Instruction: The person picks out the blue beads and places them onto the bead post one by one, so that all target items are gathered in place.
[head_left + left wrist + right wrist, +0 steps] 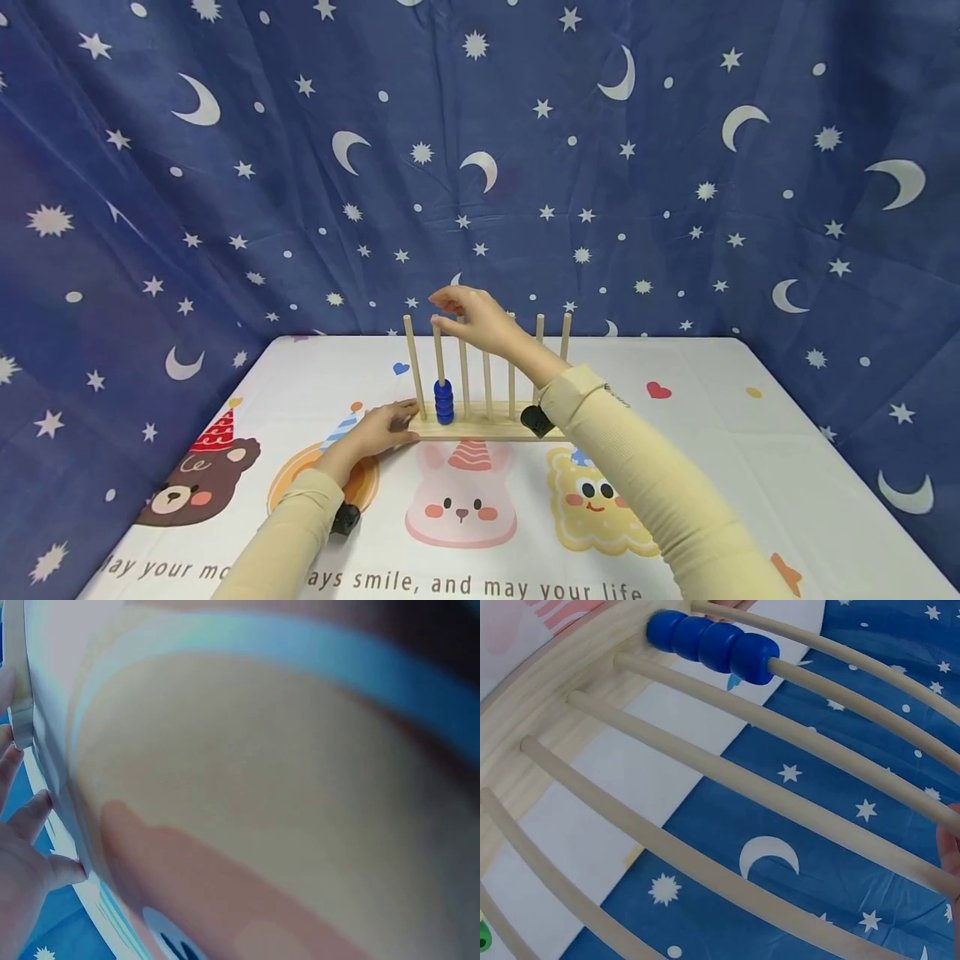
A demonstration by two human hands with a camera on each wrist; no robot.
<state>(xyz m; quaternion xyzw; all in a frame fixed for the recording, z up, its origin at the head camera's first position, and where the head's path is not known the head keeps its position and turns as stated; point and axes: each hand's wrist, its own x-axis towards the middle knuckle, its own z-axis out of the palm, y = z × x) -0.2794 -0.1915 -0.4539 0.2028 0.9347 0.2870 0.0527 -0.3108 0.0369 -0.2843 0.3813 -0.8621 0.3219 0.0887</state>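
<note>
Left hand (380,427) – clamped on wooden base (483,432), 9 o'clock | right hand (480,317) – fingers apart, at rod (440,358), 12 o'clock | blue beads (444,404), 6 o'clock

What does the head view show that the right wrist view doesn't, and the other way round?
Only head: the printed bear, the lettering and both cream sleeves.

Only right wrist: a green patch at the lower left edge, too cropped to identify.

Both: the wooden base, seven rods, four blue beads at the foot of one, and the right hand.
</note>
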